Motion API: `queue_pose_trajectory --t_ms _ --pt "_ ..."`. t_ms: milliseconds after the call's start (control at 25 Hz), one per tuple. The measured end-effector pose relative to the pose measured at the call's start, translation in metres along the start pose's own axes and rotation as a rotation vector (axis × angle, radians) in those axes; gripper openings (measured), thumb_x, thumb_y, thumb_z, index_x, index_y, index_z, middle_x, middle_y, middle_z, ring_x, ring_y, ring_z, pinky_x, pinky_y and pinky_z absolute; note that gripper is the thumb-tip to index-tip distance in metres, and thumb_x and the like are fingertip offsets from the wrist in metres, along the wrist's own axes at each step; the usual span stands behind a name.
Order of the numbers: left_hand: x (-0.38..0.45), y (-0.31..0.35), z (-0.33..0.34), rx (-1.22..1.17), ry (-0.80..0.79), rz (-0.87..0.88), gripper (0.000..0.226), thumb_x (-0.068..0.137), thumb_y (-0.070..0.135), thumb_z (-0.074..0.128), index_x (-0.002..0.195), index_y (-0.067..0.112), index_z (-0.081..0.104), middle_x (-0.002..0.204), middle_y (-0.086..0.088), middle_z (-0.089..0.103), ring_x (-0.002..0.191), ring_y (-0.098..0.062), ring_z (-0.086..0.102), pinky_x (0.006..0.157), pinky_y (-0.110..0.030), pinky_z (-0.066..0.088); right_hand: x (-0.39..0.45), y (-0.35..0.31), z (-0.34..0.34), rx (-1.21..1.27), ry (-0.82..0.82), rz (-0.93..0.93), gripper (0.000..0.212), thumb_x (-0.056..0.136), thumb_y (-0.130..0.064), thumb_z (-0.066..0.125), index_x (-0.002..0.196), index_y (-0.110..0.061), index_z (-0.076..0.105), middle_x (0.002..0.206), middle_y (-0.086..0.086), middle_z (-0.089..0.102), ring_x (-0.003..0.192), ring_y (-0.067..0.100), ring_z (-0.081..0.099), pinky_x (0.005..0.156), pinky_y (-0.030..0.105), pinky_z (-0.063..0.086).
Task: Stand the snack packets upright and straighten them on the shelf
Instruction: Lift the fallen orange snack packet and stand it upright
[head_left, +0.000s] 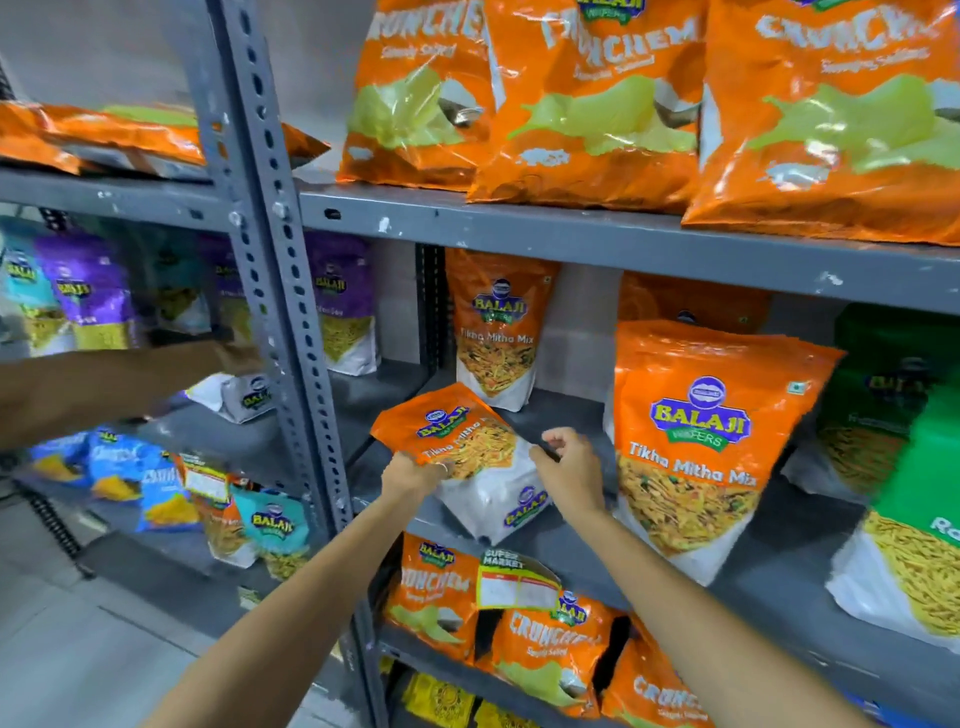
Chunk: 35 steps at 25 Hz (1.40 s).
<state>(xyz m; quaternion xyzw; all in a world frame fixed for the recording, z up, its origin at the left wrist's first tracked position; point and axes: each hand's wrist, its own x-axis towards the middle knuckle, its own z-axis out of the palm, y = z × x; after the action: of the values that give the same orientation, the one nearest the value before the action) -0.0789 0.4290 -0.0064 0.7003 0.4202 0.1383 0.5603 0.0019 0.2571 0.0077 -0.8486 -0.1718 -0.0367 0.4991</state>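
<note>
1. The fallen packet (467, 457) lies on the middle shelf (571, 551), near its front edge. It tilts over, with its orange top pointing far and left and its white bottom pointing near and right, so its long axis runs on a slant across the shelf.
2. The left hand (415, 475) is at the packet's left edge, about halfway along. Its fingers are closed on that edge, thumb on the printed face.
3. The right hand (571, 467) is just beside the packet's right edge. Its fingers are curled, and they seem to pinch the edge or a fold of it; the frame does not show this clearly.
4. Both hands are at the packet, one on each side, so neither is clearly nearer. To stand it up, the orange top likely has to swing up and back while the white bottom settles flat.
5. A standing packet (691, 441) of the same kind is just to the right, and another (493, 332) stands farther back.
6. The packets are glossy, crinkly plastic pouches, orange above and white below, with a clear window showing yellow strands. They look soft and slippery. The shelf is grey painted metal, flat and scuffed.
</note>
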Motion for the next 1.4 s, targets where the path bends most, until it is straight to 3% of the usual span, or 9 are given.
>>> queue_pose_trajectory --t_ms 120,200,280,440,600,720,920,1120,1400 --pt "0.009 -0.008 0.002 -0.211 -0.269 -0.232 0.046 0.077 0.027 0.07 0.112 0.003 0.052 0.116 -0.013 0.054 0.106 -0.035 0.057 0.083 -0.041 0.044 0.018 0.006 0.017 -0.053 -0.1 0.168 0.042 0.083 -0.034 0.061 0.112 -0.004 0.056 0.112 0.017 0.059 0.108 0.032 0.055 0.084 0.034 0.042" --pt "0.016 -0.015 0.005 -0.192 -0.352 -0.269 0.052 0.077 0.028 0.07 0.117 0.006 0.045 0.128 -0.016 0.052 0.116 -0.037 0.052 0.083 -0.044 0.046 0.027 0.011 0.026 -0.08 -0.174 0.302 0.037 0.083 -0.044 0.057 0.085 -0.007 0.058 0.084 0.009 0.056 0.094 0.032 0.055 0.076 0.034 0.037" --pt "0.019 -0.017 0.009 -0.212 -0.357 -0.272 0.044 0.073 0.025 0.075 0.104 0.009 0.049 0.125 -0.017 0.056 0.112 -0.038 0.055 0.081 -0.045 0.048 0.032 0.008 0.029 -0.063 -0.212 0.402 0.044 0.082 -0.047 0.056 0.057 -0.016 0.04 0.062 0.0 0.04 0.073 0.025 0.047 0.063 0.032 0.032" --pt "0.017 -0.022 0.014 -0.392 -0.333 -0.295 0.047 0.074 0.011 0.073 0.112 -0.002 0.05 0.12 -0.022 0.06 0.106 -0.04 0.058 0.078 -0.045 0.05 0.03 0.007 0.025 0.05 -0.246 0.492 0.025 0.081 -0.029 0.066 0.081 -0.008 0.053 0.076 0.003 0.048 0.068 0.018 0.046 0.054 0.03 0.035" --pt "0.012 -0.023 -0.001 -0.417 -0.289 -0.16 0.025 0.073 0.0 0.071 0.092 0.002 0.056 0.095 -0.016 0.064 0.09 -0.032 0.06 0.074 -0.041 0.051 0.007 0.009 0.019 0.232 -0.333 0.487 0.018 0.079 -0.023 0.068 0.085 -0.011 0.055 0.078 0.012 0.051 0.07 0.019 0.049 0.059 0.028 0.036" --pt "0.004 -0.02 -0.022 -0.339 -0.248 -0.007 0.033 0.07 -0.004 0.073 0.09 0.008 0.048 0.084 -0.006 0.061 0.084 -0.024 0.06 0.064 -0.033 0.051 -0.013 0.007 0.015 0.306 -0.403 0.372 0.015 0.078 -0.009 0.068 0.087 0.002 0.062 0.08 0.02 0.066 0.072 0.016 0.059 0.058 0.022 0.045" --pt "-0.009 0.0 -0.044 -0.273 -0.27 0.275 0.049 0.064 -0.015 0.072 0.096 0.011 0.045 0.093 -0.008 0.061 0.093 -0.023 0.058 0.064 -0.026 0.05 -0.035 -0.008 0.008 0.355 -0.338 0.222 0.028 0.073 0.0 0.073 0.091 -0.011 0.056 0.086 0.003 0.062 0.076 0.012 0.059 0.052 0.013 0.05" --pt "-0.011 0.02 -0.044 -0.229 -0.228 0.377 0.052 0.064 -0.013 0.073 0.1 0.012 0.045 0.101 -0.011 0.062 0.099 -0.025 0.058 0.078 -0.038 0.052 -0.032 -0.015 0.002 0.338 -0.25 0.141 0.039 0.069 -0.004 0.077 0.1 -0.008 0.053 0.097 0.007 0.061 0.09 0.022 0.057 0.078 0.037 0.049" --pt "0.01 0.0 -0.022 -0.159 -0.213 0.418 0.055 0.071 -0.012 0.067 0.104 0.023 0.042 0.106 0.0 0.059 0.11 -0.021 0.055 0.089 -0.042 0.05 -0.034 0.007 0.035 0.299 -0.117 0.155 0.032 0.07 0.004 0.068 0.091 -0.01 0.049 0.096 0.012 0.058 0.086 0.023 0.055 0.061 0.024 0.042"
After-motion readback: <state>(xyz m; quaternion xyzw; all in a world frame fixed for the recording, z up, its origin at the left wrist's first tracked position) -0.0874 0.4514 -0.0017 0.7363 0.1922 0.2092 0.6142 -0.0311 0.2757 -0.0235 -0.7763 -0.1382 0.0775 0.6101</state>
